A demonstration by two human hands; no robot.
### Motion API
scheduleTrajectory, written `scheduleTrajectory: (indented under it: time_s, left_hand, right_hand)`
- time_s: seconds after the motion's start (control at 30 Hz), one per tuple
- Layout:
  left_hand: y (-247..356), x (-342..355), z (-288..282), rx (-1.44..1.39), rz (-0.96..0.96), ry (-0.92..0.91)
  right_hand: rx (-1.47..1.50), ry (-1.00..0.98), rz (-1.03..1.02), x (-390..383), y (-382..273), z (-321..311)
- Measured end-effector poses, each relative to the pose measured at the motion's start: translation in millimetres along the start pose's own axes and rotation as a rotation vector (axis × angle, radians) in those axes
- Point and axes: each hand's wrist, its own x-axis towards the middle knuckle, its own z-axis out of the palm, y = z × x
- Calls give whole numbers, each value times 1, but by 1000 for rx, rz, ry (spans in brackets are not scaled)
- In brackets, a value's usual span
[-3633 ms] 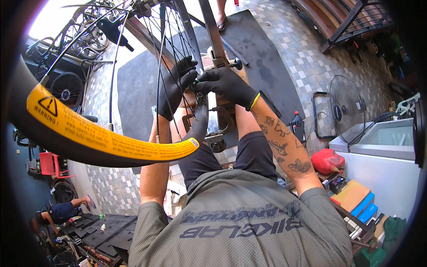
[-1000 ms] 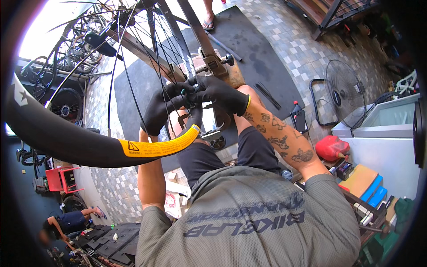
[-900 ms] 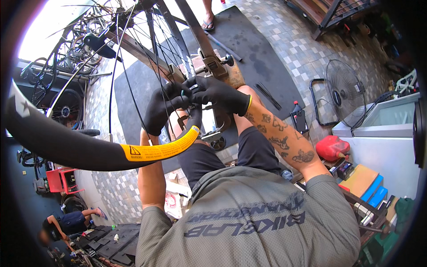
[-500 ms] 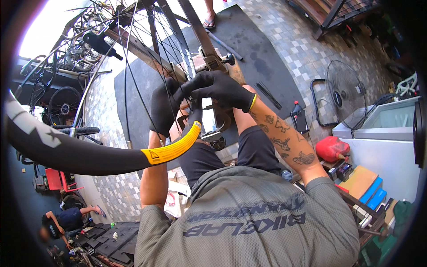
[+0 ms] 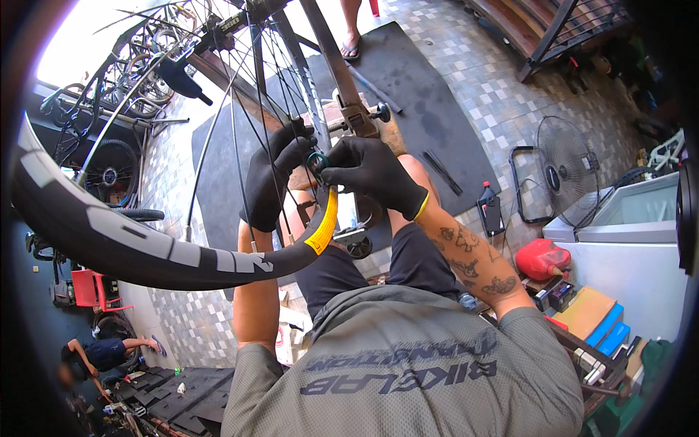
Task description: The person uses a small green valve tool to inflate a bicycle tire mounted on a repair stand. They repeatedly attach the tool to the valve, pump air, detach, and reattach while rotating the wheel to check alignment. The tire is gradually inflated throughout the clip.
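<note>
A bicycle wheel rim [image 5: 156, 251], black with pale grey marks and a yellow sticker [image 5: 322, 227], curves across the left toward my hands. Thin spokes [image 5: 231, 124] run from it to the hub [image 5: 226, 29] at the top, held between the metal arms of a truing stand [image 5: 331, 62]. My right hand [image 5: 371, 171], in a black glove, pinches a small round green spoke wrench [image 5: 317, 162] at the spokes just above the rim. My left hand [image 5: 269, 175], also gloved, is behind the spokes with its fingers curled near the wrench; what they grip is hidden.
A dark mat [image 5: 429, 95] lies under the stand on the tiled floor. To the right are a bottle [image 5: 489, 207], a standing fan [image 5: 568, 167] and a red fuel can [image 5: 542, 258]. Another person's foot [image 5: 351, 49] stands at the top; a person [image 5: 102, 357] sits at lower left.
The rim has turned, carrying the yellow sticker rightward under my right hand and bringing grey marks into view. My hands have come slightly apart, and the green wrench now shows between them.
</note>
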Motion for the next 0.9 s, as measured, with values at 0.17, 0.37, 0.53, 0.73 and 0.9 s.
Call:
scheduleTrajectory:
  time_s: [0.17,0.37,0.53,0.73,0.9]
  left_hand:
    - [-5,5,-3,43,-1,-53]
    - [-12,14,0,25,32,-6]
    - [-13,14,-1,39,44,-5]
    - [-16,17,-2,13,71,11]
    - [-22,13,-1,18,132,73]
  right_hand:
    - [-24,-78,-43,11,4,-6]
    - [-41,-3,-59,17,19,0]
    - [21,-99,-27,20,13,-5]
    - [161,-165,31,25,10,-8]
    - [209,-125,41,30,25,-2]
